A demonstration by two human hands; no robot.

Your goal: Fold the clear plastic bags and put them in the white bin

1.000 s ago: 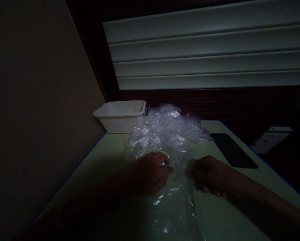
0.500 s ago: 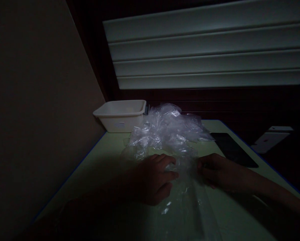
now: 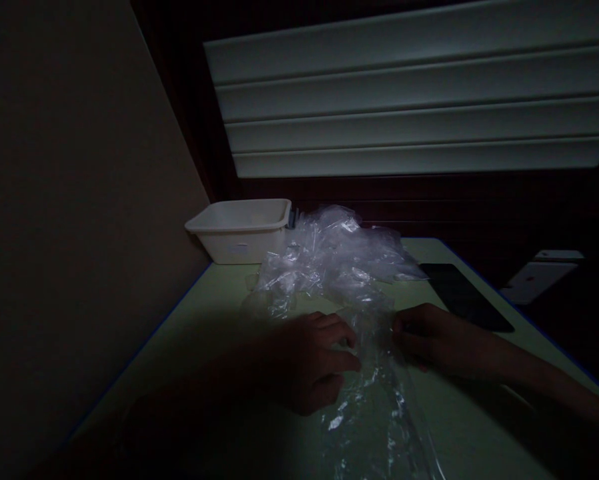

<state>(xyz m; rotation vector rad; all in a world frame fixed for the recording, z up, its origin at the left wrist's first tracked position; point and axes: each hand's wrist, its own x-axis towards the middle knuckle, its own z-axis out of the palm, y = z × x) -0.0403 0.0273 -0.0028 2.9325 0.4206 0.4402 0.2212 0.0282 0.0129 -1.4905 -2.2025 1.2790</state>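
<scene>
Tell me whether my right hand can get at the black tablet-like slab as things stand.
Probably yes: the black tablet-like slab lies just beyond the right hand, its top largely uncovered. The crumpled clear plastic reaches only its far-left corner.

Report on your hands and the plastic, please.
Left hand open at clear film; right hand at its right edge, grip unclear; crumpled plastic heap beyond.

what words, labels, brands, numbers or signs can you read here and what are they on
No text can be read.
Tub: a small pale label, too small and dim to read.
White device at right: a small mark, too small to make out.
Clear plastic: no lettering I can make out.
Black tablet: none visible.
</scene>
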